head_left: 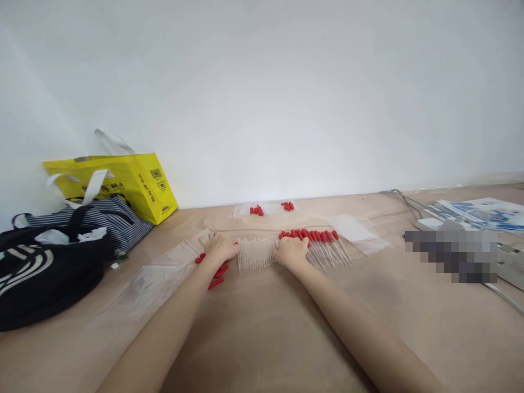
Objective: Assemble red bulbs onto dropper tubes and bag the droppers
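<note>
A row of clear dropper tubes (pixel 257 252) lies side by side on the table between my hands. My left hand (pixel 219 246) is closed at the row's left end, with a speck of red showing at its fingertips, apparently a rubber bulb. Loose red rubber bulbs (pixel 219 271) lie beneath and beside that wrist. At the row's right end my right hand (pixel 291 251) is curled, its fingertips against the last tubes; what they grip is hidden. Just past it, droppers with red bulbs fitted (pixel 329 245) lie in a slanted row, partly covered by this hand.
Clear zip bags (pixel 153 281) lie at left, another bag (pixel 360 233) at right. Red bulbs (pixel 257 210) rest on a bag by the wall. A yellow bag (pixel 158 188) and black bag (pixel 49 273) stand left; papers (pixel 483 213) and a cable (pixel 409 203) lie right.
</note>
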The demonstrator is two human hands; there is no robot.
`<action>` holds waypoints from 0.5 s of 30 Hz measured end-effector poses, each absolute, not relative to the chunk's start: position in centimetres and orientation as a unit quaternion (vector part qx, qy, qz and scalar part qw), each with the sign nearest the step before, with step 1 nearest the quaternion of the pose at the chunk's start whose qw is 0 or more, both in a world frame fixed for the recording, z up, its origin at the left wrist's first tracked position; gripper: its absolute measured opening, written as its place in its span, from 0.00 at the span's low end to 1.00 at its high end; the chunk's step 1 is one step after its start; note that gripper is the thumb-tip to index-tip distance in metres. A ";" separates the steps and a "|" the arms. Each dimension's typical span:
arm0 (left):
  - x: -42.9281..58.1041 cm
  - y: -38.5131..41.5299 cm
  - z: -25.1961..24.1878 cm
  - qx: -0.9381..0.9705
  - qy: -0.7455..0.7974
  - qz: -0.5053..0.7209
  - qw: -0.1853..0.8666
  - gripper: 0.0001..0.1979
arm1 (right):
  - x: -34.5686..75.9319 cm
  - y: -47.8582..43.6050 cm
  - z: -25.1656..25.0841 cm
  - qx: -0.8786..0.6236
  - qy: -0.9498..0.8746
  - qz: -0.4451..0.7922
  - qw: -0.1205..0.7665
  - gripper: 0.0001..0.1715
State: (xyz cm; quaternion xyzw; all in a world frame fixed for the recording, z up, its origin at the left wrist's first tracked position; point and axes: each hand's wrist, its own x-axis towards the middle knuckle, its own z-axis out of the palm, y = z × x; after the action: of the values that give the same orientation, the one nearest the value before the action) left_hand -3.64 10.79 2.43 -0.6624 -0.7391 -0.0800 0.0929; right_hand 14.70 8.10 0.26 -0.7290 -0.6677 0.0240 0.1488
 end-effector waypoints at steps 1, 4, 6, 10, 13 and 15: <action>-3.6 10.7 2.6 -0.663 -0.737 -0.086 0.099 0.13 | 14.7 8.2 0.3 -0.729 -0.668 0.026 0.150 0.12; -3.4 9.8 3.3 -0.673 -0.720 -0.115 0.127 0.12 | 14.8 8.0 0.7 -0.720 -0.674 0.024 0.163 0.12; -3.1 8.5 3.8 -0.695 -0.692 -0.137 0.139 0.10 | 15.2 7.6 1.0 -0.705 -0.686 0.017 0.179 0.13; -1.7 4.8 3.1 -0.779 -0.597 -0.157 0.111 0.06 | 17.0 5.7 0.7 -0.642 -0.737 0.019 0.213 0.12; -0.7 2.2 1.2 -0.834 -0.515 -0.187 0.065 0.05 | 19.0 3.6 -0.8 -0.512 -0.811 0.031 0.282 0.10; -0.2 1.1 0.0 -0.848 -0.473 -0.236 0.036 0.05 | 20.3 2.3 -2.0 -0.437 -0.844 0.034 0.311 0.11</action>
State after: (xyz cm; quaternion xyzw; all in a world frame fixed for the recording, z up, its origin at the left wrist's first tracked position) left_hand -0.23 1.11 0.05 -0.8478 -0.4733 -0.2363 0.0364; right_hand 20.26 2.27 -1.98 -0.4365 -0.8437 0.0344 0.3106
